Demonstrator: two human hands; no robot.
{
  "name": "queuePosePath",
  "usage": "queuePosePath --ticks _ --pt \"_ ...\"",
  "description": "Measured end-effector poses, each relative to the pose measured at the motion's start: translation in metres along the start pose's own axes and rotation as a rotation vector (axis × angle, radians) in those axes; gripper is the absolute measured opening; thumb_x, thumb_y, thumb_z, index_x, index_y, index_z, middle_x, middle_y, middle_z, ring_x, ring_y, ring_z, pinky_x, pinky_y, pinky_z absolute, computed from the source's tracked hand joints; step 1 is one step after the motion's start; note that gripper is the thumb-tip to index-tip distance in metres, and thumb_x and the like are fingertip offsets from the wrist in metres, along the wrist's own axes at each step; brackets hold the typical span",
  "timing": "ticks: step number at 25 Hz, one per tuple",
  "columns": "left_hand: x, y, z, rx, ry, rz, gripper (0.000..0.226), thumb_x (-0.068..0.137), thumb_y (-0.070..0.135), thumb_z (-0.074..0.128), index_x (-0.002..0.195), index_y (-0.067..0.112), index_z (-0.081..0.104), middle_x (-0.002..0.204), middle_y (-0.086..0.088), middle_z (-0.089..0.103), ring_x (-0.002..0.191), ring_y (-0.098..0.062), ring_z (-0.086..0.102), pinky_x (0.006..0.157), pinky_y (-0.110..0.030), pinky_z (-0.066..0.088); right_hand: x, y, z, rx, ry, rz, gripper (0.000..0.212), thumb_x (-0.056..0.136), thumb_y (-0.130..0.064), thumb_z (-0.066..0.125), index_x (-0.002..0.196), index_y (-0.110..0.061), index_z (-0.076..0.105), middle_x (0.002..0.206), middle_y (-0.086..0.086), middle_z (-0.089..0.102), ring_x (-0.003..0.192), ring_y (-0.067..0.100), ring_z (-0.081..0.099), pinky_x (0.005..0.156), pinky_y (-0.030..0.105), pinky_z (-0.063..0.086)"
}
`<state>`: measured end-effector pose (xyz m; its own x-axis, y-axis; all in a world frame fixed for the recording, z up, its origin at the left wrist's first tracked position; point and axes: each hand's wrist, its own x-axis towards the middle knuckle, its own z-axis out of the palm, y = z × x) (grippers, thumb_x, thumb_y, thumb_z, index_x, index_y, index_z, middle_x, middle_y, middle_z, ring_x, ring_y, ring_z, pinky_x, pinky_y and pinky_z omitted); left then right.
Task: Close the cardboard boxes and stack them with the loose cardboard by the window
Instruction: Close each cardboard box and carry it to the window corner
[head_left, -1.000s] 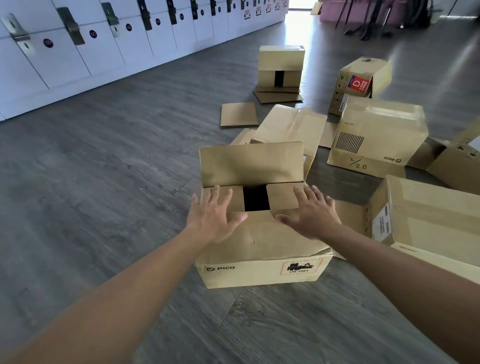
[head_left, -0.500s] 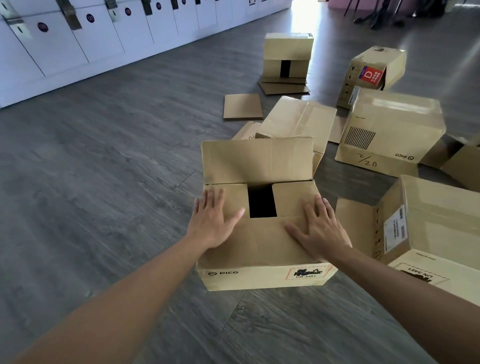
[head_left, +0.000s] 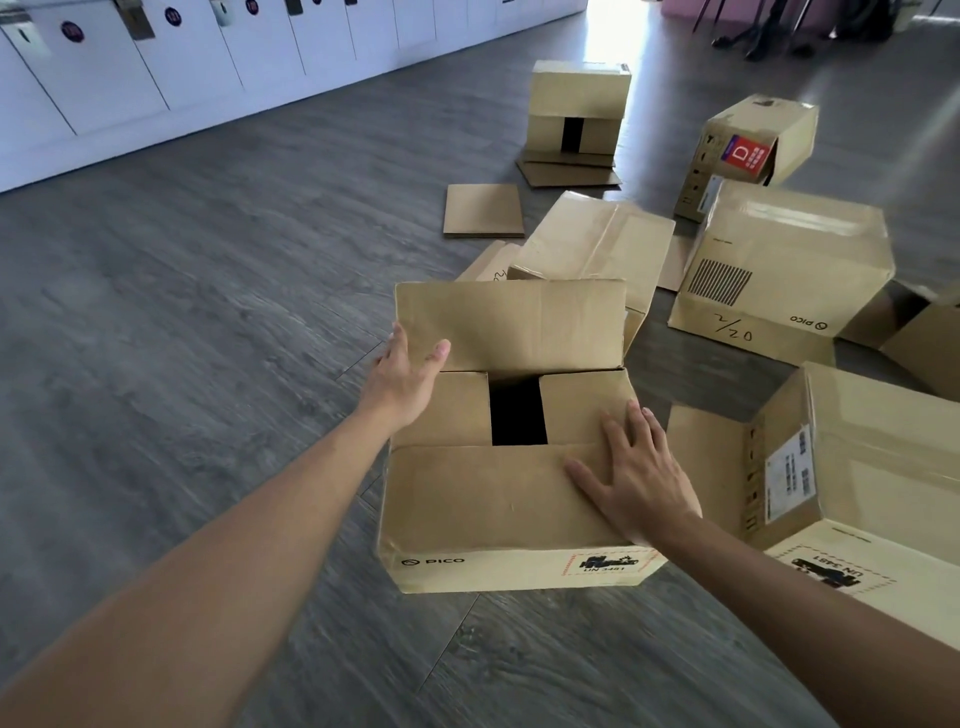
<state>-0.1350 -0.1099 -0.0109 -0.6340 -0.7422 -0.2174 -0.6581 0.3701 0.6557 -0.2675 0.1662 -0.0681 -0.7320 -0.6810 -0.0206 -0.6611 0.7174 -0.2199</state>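
A PICO cardboard box (head_left: 483, 509) stands on the floor right in front of me. Its near flap and two side flaps are folded down, leaving a dark gap in the middle. The far flap (head_left: 519, 322) stands upright. My left hand (head_left: 405, 374) grips that flap's left edge, thumb on its front face and fingers behind it. My right hand (head_left: 634, 478) lies flat with spread fingers, pressing on the near flap and the right side flap.
More boxes lie around: one at my right (head_left: 883, 467), a "2/20" box (head_left: 779, 260), a red-labelled box (head_left: 753, 140) and a far one (head_left: 576, 104). Loose cardboard sheets (head_left: 483, 210) and a flattened box (head_left: 597, 239) lie behind. White lockers (head_left: 156, 67) line the left wall.
My left hand left the left side flap and moved up to take hold of the upright far flap's edge. My right hand stayed pressing the folded flaps.
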Motion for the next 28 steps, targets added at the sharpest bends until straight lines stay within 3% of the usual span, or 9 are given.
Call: queuePosePath --ticks 6,10,13,16,18,20,22,24,28 --pt "0.005 0.007 -0.002 -0.367 0.058 -0.027 0.095 0.093 0.06 0.057 0.159 0.036 -0.006 0.167 0.0 0.019 0.151 -0.028 0.023 0.121 -0.057 0.018 -0.001 -0.001 -0.001 -0.012 0.025 0.003 0.098 0.078 -0.087 0.013 0.15 -0.023 0.026 0.165 0.009 0.002 0.152 0.027 0.001 0.117 0.046 0.028" --pt "-0.003 0.002 -0.012 -0.386 0.137 -0.024 0.093 0.087 0.064 0.064 0.157 0.044 0.007 0.154 -0.006 0.041 0.139 -0.028 0.042 0.113 -0.052 0.031 -0.004 -0.005 -0.007 -0.038 0.095 0.032 0.098 0.076 -0.085 0.023 0.15 -0.022 0.019 0.164 0.009 0.011 0.149 0.03 0.014 0.107 0.054 0.036" --pt "-0.027 -0.007 -0.014 -0.286 0.151 0.062 0.081 0.073 0.079 0.06 0.144 0.044 0.039 0.138 -0.002 0.053 0.126 -0.022 0.052 0.107 -0.051 0.042 -0.011 -0.008 -0.011 0.028 0.223 0.044 0.11 0.073 -0.083 0.037 0.157 -0.019 0.007 0.165 0.012 0.007 0.15 0.032 0.013 0.106 0.06 0.035" --pt "-0.052 -0.016 -0.006 0.08 0.209 0.209 0.082 0.068 0.088 0.039 0.131 0.039 0.059 0.128 0.004 0.061 0.121 -0.021 0.054 0.105 -0.045 0.043 -0.016 -0.01 -0.014 0.052 0.326 0.026 0.111 0.077 -0.079 0.045 0.159 -0.012 0.009 0.166 0.015 0.003 0.153 0.034 0.005 0.109 0.065 0.028" --pt "-0.069 -0.025 0.004 0.401 0.185 0.302 0.082 0.078 0.086 0.026 0.138 0.038 0.054 0.145 0.003 0.052 0.137 -0.023 0.041 0.112 -0.044 0.033 -0.016 -0.011 -0.016 0.033 0.301 0.005 0.108 0.078 -0.078 0.042 0.159 -0.014 0.007 0.166 0.014 -0.002 0.153 0.035 0.0 0.112 0.069 0.022" --pt "-0.081 -0.035 0.017 0.592 0.102 0.33 0.082 0.084 0.084 0.017 0.15 0.041 0.038 0.16 0.003 0.034 0.15 -0.021 0.022 0.119 -0.046 0.018 -0.014 -0.009 -0.014 -0.02 0.209 -0.017 0.104 0.08 -0.08 0.03 0.159 -0.02 -0.003 0.166 0.01 -0.014 0.152 0.033 -0.01 0.115 0.069 0.014" --pt "-0.089 -0.043 0.028 0.638 0.003 0.315 0.087 0.084 0.085 0.008 0.158 0.041 0.016 0.167 0.001 0.015 0.154 -0.019 0.005 0.123 -0.046 0.006 -0.01 -0.005 -0.011 -0.045 0.103 -0.029 0.097 0.082 -0.081 0.02 0.158 -0.027 -0.009 0.164 0.004 -0.022 0.151 0.029 -0.018 0.117 0.067 0.009" --pt "-0.094 -0.046 0.037 0.65 -0.062 0.292 0.094 0.078 0.088 0.0 0.159 0.04 0.0 0.169 -0.002 -0.002 0.155 -0.017 -0.009 0.124 -0.046 -0.004 -0.005 -0.002 -0.007 -0.016 -0.009 -0.019 0.091 0.084 -0.081 0.019 0.158 -0.032 -0.002 0.165 0.0 -0.018 0.152 0.028 -0.016 0.117 0.065 0.014" --pt "-0.101 -0.052 0.05 0.685 -0.082 0.266 0.095 0.076 0.086 -0.007 0.157 0.038 -0.016 0.167 -0.002 -0.019 0.152 -0.018 -0.023 0.123 -0.047 -0.011 0.0 -0.001 -0.006 0.049 -0.161 0.018 0.083 0.089 -0.079 0.026 0.157 -0.037 0.001 0.165 -0.003 -0.02 0.152 0.028 -0.013 0.117 0.06 0.019"
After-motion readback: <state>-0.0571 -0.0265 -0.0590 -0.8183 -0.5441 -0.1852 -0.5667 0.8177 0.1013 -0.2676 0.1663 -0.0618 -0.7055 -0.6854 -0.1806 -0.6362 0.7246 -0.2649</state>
